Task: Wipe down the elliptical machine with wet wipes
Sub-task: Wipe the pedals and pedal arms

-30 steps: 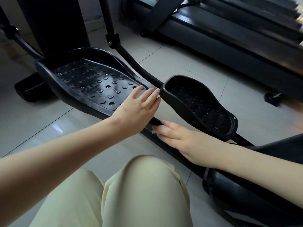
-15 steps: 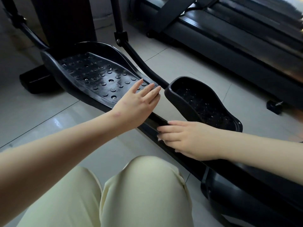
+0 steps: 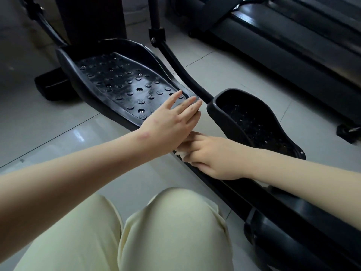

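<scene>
The wet wipe (image 3: 181,153) shows only as a white crumpled corner under the right hand (image 3: 213,157), whose curled fingers press it onto the black rail (image 3: 234,192) of the elliptical. The step looks like wiping that rail; the next stroke probably needs steady pressure along the bar.

The left hand (image 3: 170,126) lies flat, fingers straight, on the heel end of the studded near pedal (image 3: 117,83), crossing just above the wipe and crowding its path. The far pedal (image 3: 254,122) sits close behind. A treadmill (image 3: 293,36) stands beyond on the tiled floor (image 3: 48,124).
</scene>
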